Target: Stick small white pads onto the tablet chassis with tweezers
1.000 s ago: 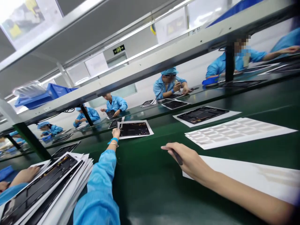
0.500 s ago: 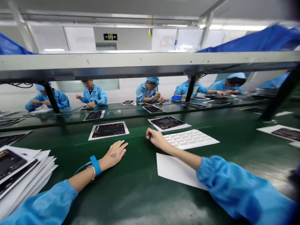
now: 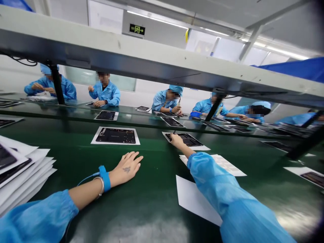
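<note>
Right hand (image 3: 177,139): stretched far forward, fingertips at the near left corner of the dark panel. The fingers are curled, and I cannot tell whether they pinch anything.
Left hand (image 3: 127,167): flat on the green belt (image 3: 152,216), palm down, fingers spread, holding nothing. A blue wrist strap (image 3: 104,178) sits just behind it.
Dark panel (image 3: 188,139): lies flat on its own white sheet, ahead and a little right of the body, on the far part of the belt. Its long axis runs roughly left to right, along the belt.
Nearer hand: the right one touches it; the left is well apart, further left and closer to the body.
Second panel (image 3: 115,135): also on a white sheet, straight ahead of the left hand, not touching it.
Under the right arm: 2 flat sheets, a grid sheet (image 3: 229,166) and a blank sheet (image 3: 192,200) nearer the body. Nothing upright stands between hand and panel.
Stack of sheets (image 3: 25,168): far left, with dark panels between the layers.
Above: a grey rail (image 3: 126,57) crosses the view.
Other people (image 3: 105,94): in blue coats across the line, hands at their own panels.
</note>
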Demonstrator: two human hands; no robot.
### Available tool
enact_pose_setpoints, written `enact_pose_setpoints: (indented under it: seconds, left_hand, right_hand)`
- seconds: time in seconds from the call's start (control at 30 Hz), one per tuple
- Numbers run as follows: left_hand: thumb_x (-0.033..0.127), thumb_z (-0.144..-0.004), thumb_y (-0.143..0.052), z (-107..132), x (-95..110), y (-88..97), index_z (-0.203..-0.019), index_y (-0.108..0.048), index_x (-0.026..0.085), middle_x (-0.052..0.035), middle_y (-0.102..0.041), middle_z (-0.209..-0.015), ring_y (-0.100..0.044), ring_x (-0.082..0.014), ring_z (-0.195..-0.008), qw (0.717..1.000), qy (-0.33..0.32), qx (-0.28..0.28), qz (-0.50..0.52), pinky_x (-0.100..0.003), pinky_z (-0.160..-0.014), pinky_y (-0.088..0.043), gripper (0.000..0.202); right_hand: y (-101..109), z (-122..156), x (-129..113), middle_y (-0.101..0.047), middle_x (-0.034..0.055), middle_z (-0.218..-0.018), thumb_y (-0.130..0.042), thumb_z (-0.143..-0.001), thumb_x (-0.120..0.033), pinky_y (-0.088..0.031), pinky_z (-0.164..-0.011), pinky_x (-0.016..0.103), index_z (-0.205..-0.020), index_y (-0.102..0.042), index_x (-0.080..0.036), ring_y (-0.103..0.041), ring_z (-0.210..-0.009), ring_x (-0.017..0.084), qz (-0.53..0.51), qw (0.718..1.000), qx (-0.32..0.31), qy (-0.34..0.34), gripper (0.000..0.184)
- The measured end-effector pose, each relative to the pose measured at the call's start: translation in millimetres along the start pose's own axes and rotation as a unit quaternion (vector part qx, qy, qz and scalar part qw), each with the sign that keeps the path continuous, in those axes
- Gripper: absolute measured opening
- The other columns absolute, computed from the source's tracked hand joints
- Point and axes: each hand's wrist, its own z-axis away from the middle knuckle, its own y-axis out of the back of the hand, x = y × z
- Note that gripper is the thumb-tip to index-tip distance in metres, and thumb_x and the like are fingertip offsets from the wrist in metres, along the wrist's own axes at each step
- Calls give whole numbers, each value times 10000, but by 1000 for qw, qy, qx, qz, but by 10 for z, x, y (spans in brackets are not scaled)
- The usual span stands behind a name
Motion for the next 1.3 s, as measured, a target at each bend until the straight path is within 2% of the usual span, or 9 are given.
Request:
enact_pose_setpoints:
  seconds: [0.2, 0.47, 0.6, 0.73, 0.83, 0.93, 1.03, 1.13, 1.3]
  left_hand:
    - [337, -1011, -292, 20, 35, 16, -1430, -462, 242, -90, -370, -1542, -271, -301, -1447, 1000, -6, -11, 2, -517, -1171, -235, 463]
    - [294, -985, -374, 52, 105, 74, -1400, -477, 213, -129, -443, -1473, -367, -304, -1386, 1000, -23, 8, -11, -518, -1120, -326, 435]
    - [272, -978, -402, 49, 100, 110, -1506, -288, 154, -137, -316, -1558, -259, -286, -1451, 992, -51, 74, -88, -455, -1152, -306, 552]
    - [240, -998, -412, 54, 220, 246, -1473, -297, 64, -165, -348, -1529, -248, -280, -1451, 946, -143, 174, -234, -419, -1164, -264, 520]
    - [213, -1033, -332, 143, 487, 421, -1277, -504, 97, -123, -612, -1200, -552, -236, -1154, 921, -201, 135, -306, -369, -969, -413, 320]
    - [151, -1034, -286, 312, 801, 541, -1085, -571, 155, -56, -624, -949, -584, -193, -873, 909, -257, 80, -317, -330, -757, -426, 290]
    - [285, -1026, -424, 450, 917, 527, -1107, -557, 154, -75, -596, -1024, -551, -210, -896, 918, -255, 54, -298, -327, -726, -410, 204]
    - [458, -974, -522, 468, 828, 406, -1186, -525, 156, -94, -565, -1136, -531, -229, -962, 927, -248, -2, -280, -334, -782, -418, 370]
    - [293, -1025, -418, 317, 756, 296, -1129, -540, 140, -107, -583, -1076, -549, -248, -974, 907, -244, -86, -332, -353, -800, -434, 221]
  right_hand:
    - [-19, -125, -129, -603, 102, -1241, -615, -948, -346, -549, -861, 435, -1252, -579, -164, -631, -1038, 235, 18, 999, -34, -15, 356]
    - [143, 132, -449, -616, 95, -1209, -621, -946, -344, -554, -845, 421, -1222, -594, -158, -639, -1010, 223, 5, 997, -46, 62, 335]
    - [362, 529, -763, -685, 70, -969, -609, -903, -148, -518, -774, 333, -1080, -631, -148, -663, -906, 216, -39, 983, -26, 179, 178]
    - [558, 1221, -927, -684, 27, -789, -511, -805, -21, -452, -732, 269, -1000, -594, -213, -671, -811, 208, -85, 945, -10, 315, 287]
    - [631, 1689, -799, -649, -2, -704, -495, -779, -79, -440, -640, 262, -952, -546, -242, -642, -673, 190, -162, 910, -13, 382, 242]
    - [694, 2006, -515, -623, -4, -689, -540, -789, -221, -447, -591, 274, -905, -530, -252, -589, -593, 174, -320, 867, 12, 381, 120]
    - [772, 2236, -192, -616, 23, -754, -653, -764, -455, -479, -631, 310, -879, -549, -244, -590, -662, 188, -459, 837, 72, 289, 261]
    - [824, 2455, 136, -619, 30, -762, -747, -675, -586, -494, -635, 336, -880, -570, -232, -600, -682, 200, -543, 818, 84, 173, 446]
    - [750, 2858, 669, -652, 22, -741, -834, -612, -580, -504, -703, 348, -884, -632, -220, -602, -708, 190, -604, 788, 106, 54, 494]
